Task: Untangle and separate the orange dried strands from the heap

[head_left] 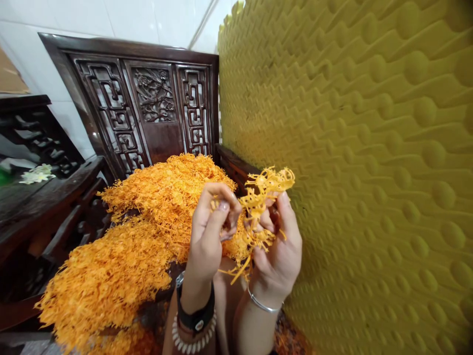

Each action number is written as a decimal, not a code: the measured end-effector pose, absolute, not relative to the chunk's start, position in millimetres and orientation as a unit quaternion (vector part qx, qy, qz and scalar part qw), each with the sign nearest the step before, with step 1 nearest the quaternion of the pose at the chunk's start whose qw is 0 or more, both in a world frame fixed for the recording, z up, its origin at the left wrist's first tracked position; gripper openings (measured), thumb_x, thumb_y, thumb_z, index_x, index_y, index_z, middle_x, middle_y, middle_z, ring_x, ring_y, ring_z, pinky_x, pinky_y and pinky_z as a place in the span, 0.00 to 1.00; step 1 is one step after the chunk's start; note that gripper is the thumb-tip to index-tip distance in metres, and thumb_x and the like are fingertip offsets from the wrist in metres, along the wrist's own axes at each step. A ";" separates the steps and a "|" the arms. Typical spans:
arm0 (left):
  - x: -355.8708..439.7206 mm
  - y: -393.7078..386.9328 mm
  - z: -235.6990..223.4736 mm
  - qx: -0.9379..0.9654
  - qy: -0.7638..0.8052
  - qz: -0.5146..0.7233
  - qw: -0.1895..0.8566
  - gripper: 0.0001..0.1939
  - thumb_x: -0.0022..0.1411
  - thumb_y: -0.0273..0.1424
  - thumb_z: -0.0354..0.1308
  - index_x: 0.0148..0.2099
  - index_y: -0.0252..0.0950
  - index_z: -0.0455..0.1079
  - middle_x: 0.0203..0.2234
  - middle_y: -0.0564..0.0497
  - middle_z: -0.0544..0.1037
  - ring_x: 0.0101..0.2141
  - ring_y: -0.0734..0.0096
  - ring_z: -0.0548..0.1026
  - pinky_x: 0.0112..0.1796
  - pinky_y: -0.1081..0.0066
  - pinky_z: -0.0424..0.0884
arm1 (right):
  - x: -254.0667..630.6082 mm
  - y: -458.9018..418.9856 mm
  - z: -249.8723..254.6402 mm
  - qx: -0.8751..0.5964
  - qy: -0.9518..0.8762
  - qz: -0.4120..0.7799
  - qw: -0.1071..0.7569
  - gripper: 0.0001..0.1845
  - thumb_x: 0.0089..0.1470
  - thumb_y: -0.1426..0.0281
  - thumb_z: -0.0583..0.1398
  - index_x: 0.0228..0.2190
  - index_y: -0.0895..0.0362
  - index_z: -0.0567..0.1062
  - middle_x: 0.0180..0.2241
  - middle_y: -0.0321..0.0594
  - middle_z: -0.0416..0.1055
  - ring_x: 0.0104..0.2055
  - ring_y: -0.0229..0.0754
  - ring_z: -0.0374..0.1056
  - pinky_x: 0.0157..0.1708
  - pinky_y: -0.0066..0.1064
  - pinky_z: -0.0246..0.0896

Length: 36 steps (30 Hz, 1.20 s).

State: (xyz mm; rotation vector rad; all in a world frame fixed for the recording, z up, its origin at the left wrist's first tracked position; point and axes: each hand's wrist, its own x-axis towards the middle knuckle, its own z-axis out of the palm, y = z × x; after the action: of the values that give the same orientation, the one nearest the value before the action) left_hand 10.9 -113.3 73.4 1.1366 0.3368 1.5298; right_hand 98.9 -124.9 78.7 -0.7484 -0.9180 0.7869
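A large heap of fine orange fibrous strands lies piled on a dark wooden bench seat, spilling toward the lower left. In front of it, my right hand holds up a loose, tangled clump of paler orange strands between its fingers and thumb. My left hand is curled beside the clump, its fingertips pinched on a few strands. Both palms face me. A black wrist strap and a white beaded bracelet circle my left wrist, and a silver bangle circles my right.
Behind the heap stands a carved dark wood backrest. A tall sheet of yellow dimpled foam rises close on the right. White flowers lie on a dark wooden surface at the left, before a white tiled wall.
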 end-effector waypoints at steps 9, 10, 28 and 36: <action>-5.3 -114.3 69.6 0.632 0.259 0.625 0.378 0.13 0.56 0.38 0.57 0.26 0.37 0.60 0.17 0.58 0.56 0.18 0.78 0.54 0.20 0.74 0.50 | 96.7 -128.2 75.0 -0.204 -0.401 0.520 0.726 0.10 0.54 0.64 0.56 0.25 0.55 0.69 0.15 0.26 0.50 0.15 0.28 0.41 0.15 0.21 0.41; -6.0 -112.7 70.0 0.644 0.276 0.604 0.379 0.11 0.56 0.36 0.59 0.28 0.37 0.62 0.17 0.58 0.58 0.19 0.79 0.56 0.20 0.74 0.52 | 95.7 -127.7 74.7 -0.200 -0.407 0.527 0.718 0.10 0.55 0.65 0.55 0.25 0.56 0.69 0.14 0.26 0.49 0.15 0.27 0.41 0.15 0.20 0.41; -16.4 -106.8 49.7 0.544 0.128 0.548 0.622 0.05 0.53 0.27 0.59 0.26 0.35 0.68 0.17 0.54 0.68 0.18 0.79 0.64 0.20 0.77 0.61 | 95.2 -125.7 70.3 -0.220 -0.469 0.568 0.639 0.22 0.49 0.63 0.60 0.16 0.56 0.53 0.12 0.24 0.43 0.13 0.24 0.36 0.12 0.21 0.30; 12.8 -110.0 56.1 0.397 0.153 0.661 0.618 0.13 0.56 0.41 0.51 0.25 0.38 0.60 0.13 0.56 0.63 0.13 0.78 0.60 0.12 0.76 0.58 | 63.7 -128.6 71.9 -0.113 -0.341 0.485 0.797 0.19 0.51 0.67 0.57 0.17 0.54 0.52 0.10 0.21 0.36 0.09 0.25 0.29 0.09 0.19 0.36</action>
State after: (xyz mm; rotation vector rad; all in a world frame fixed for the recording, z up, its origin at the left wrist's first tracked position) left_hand 12.8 -110.0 56.1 0.9126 0.3515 1.5210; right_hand 63.7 -128.6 71.9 -0.2427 -0.7325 1.0421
